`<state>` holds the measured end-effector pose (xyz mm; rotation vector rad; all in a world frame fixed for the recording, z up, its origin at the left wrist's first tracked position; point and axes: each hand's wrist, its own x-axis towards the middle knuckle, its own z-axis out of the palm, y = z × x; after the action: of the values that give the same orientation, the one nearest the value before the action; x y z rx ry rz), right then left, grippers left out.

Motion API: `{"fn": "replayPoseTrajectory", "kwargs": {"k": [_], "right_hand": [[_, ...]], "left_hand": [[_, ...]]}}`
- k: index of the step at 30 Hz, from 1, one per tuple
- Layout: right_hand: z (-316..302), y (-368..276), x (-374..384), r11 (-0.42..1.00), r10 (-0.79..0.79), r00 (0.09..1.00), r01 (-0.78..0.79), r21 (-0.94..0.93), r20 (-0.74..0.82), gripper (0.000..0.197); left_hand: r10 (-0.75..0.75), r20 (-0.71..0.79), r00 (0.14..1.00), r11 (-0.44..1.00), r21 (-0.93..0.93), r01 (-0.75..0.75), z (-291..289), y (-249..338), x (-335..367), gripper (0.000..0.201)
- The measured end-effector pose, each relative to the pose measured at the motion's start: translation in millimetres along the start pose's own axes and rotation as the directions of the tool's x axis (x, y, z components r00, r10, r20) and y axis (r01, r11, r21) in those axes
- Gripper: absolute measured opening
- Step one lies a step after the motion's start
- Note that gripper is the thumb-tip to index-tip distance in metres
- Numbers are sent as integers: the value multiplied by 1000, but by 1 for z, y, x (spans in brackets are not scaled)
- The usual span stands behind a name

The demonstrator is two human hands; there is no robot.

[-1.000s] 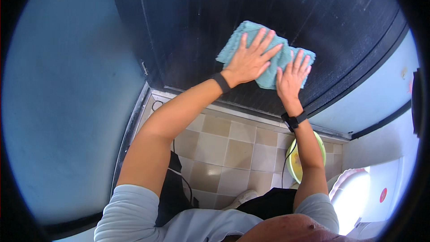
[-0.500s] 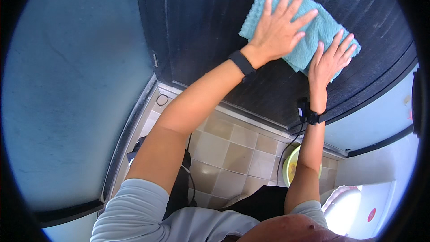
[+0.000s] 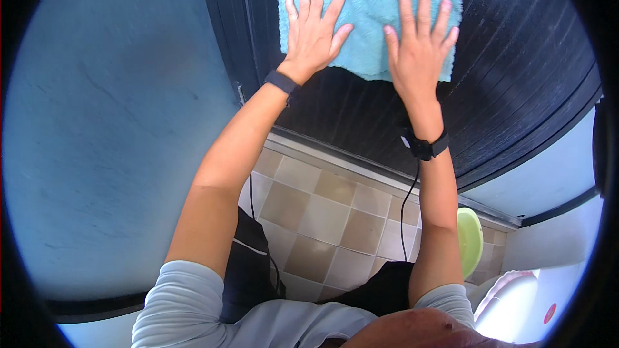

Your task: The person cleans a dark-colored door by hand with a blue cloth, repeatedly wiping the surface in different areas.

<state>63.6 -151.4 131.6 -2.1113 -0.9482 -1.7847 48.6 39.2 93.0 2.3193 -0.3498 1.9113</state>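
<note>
A fluffy turquoise cloth (image 3: 371, 26) is spread out against a dark ribbed door panel (image 3: 361, 106). On the cloth's left part my left hand (image 3: 314, 33) lies flat, fingers spread, pressing it to the panel. My right hand (image 3: 419, 45) rests the same way on the right part, its fingers apart and stretched upward. Both palms face the panel and neither hand grips the cloth. A dark band circles each wrist, and a black cable hangs down from the right one.
Frosted blue panes (image 3: 122, 135) flank the dark panel at left and lower right. Below runs a pale sill (image 3: 348, 164) above a checkered tile floor (image 3: 322, 219). A light green basin (image 3: 470, 245) stands on the floor at the right, partly behind my right arm.
Both hands have slid left across the panel with the cloth beneath them. The cloth has turned from a slant to nearly level, and more of the green basin shows.
</note>
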Motion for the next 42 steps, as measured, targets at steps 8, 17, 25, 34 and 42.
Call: {"fn": "replayPoseTrajectory", "kwargs": {"k": [8, 17, 25, 34, 42], "right_hand": [[13, -27, -54, 999, -45, 983, 44, 8, 176, 59], [-1, 13, -126, 997, -29, 940, 54, -63, 339, 59], [-32, 74, -121, 991, 44, 974, -15, -132, 223, 60], [-42, 84, -14, 979, 72, 988, -96, -181, -138, 58], [-6, 43, 40, 979, -169, 961, 138, -153, -221, 53]], "left_hand": [[40, 202, 979, 999, 19, -44, 1, 2, -41, 70], [212, 405, 889, 973, -176, -152, 17, 49, -82, 67], [338, 205, 918, 939, -139, -315, 29, 99, -17, 69], [139, -258, 956, 978, -113, -173, 32, 85, 70, 60], [177, -386, 905, 919, 393, -12, 13, 20, 58, 64]]}}
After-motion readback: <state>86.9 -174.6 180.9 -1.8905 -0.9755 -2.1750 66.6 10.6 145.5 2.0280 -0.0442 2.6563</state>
